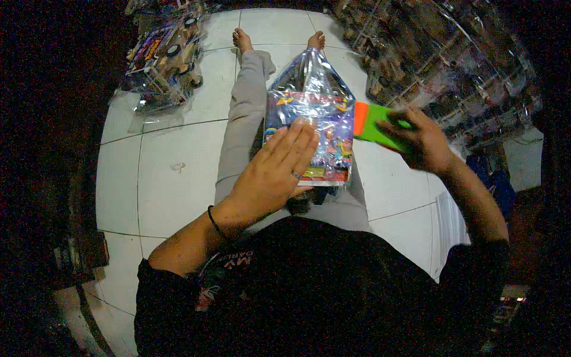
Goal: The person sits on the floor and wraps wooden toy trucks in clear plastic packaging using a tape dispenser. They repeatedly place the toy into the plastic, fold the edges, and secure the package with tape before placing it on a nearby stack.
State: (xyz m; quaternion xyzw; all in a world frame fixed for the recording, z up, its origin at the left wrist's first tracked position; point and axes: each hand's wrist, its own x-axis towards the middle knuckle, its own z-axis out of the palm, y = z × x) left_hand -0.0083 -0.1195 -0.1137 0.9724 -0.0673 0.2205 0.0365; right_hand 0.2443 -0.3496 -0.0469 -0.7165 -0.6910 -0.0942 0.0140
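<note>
A flat package (338, 134) wrapped in clear shiny film lies over my lap, its printed face blue and red with colourful cartoon figures. Its far end tapers to a point near my right foot. My left hand (279, 160) rests flat on the printed face, fingers stretched out. To the right of the package, my right hand (425, 143) is closed on a flat green and orange piece (370, 124). The orange end of that piece is at the package's right edge; whether they touch I cannot tell. What exactly the piece is does not show.
Film-wrapped bundles with wheels (163, 65) stand on the tiled floor (172, 202) at the far left. Many more wrapped packs (440, 65) are piled at the far right. A white stack (450, 229) lies by my right elbow, and a small scrap (178, 167) is at left.
</note>
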